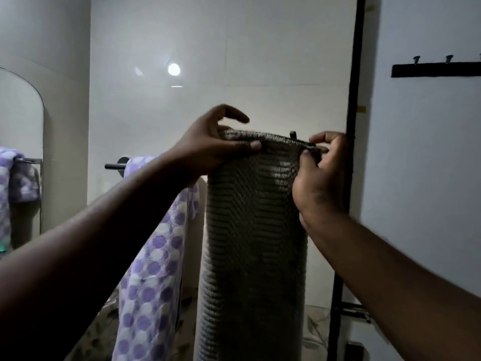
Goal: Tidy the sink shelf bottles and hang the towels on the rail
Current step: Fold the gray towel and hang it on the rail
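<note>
The grey ribbed woven towel (253, 230) drapes over the dark metal rail (114, 166). Left hand (208, 149) and right hand (316, 175) each pinch its top fold; best slide both outward evenly, flattening wrinkles.

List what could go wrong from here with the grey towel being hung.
1. The grey towel is bunched at the top between the left hand and right hand; released unevenly, it may slide off the rail.
2. It hangs close beside the purple dotted towel and could drag it down.
</note>
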`<state>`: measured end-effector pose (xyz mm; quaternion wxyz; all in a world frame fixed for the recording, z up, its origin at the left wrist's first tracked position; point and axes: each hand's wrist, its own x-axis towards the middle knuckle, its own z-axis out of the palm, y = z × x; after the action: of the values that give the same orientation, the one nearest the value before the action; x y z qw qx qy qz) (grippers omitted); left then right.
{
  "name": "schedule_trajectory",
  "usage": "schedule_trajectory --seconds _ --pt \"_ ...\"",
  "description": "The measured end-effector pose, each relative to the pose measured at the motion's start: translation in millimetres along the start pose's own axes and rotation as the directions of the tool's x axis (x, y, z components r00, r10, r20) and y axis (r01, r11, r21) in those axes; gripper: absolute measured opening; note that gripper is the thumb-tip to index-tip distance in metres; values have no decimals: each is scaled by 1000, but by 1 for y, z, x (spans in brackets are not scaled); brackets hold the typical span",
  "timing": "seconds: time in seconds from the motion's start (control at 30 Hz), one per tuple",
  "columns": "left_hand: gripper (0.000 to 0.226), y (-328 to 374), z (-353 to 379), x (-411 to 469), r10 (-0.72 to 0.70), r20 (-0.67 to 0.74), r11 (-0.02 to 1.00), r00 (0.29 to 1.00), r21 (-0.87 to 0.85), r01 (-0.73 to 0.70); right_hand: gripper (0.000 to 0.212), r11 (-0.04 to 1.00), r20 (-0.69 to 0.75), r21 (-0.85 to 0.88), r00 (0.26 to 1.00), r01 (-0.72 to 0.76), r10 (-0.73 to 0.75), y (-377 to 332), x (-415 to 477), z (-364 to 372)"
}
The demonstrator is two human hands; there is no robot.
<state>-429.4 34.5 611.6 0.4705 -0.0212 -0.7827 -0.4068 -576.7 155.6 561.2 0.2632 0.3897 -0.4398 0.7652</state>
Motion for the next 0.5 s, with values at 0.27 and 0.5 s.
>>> schedule_trajectory --seconds 0.27,0.5 --pt "23 -30 -37 59 608 -399 735 687 611 -296 28 990 -45 -103 995 -91 87 25 73 130" --pt "40 -141 -17 33 371 117 223 921 952 -211 26 954 -127 -246 982 -169 141 78 95 182"
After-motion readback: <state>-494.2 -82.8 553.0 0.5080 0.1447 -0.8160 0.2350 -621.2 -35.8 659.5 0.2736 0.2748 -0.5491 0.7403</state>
